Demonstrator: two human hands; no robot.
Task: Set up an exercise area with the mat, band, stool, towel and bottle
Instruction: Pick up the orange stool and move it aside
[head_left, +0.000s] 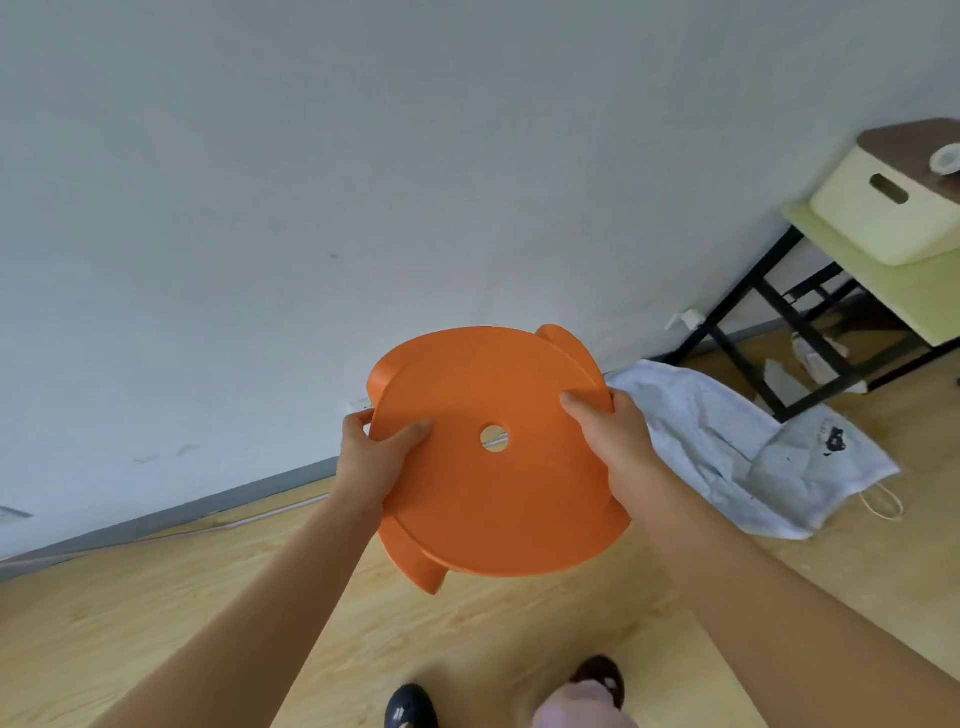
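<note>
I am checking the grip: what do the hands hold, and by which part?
Both hold the orange stool by the rim of its round seat: left hand on the left edge, right hand on the right edge, thumbs on top.

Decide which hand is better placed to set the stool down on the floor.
Neither alone: left hand and right hand grip opposite edges of the stool, held above the floor.

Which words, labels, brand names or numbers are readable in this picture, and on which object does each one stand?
No text can be read.
White bag on the floor: a dark printed mark, too blurred to read.
Orange stool held by the left hand and right hand: no writing visible.
Cream storage box on the table: no label visible.
</note>
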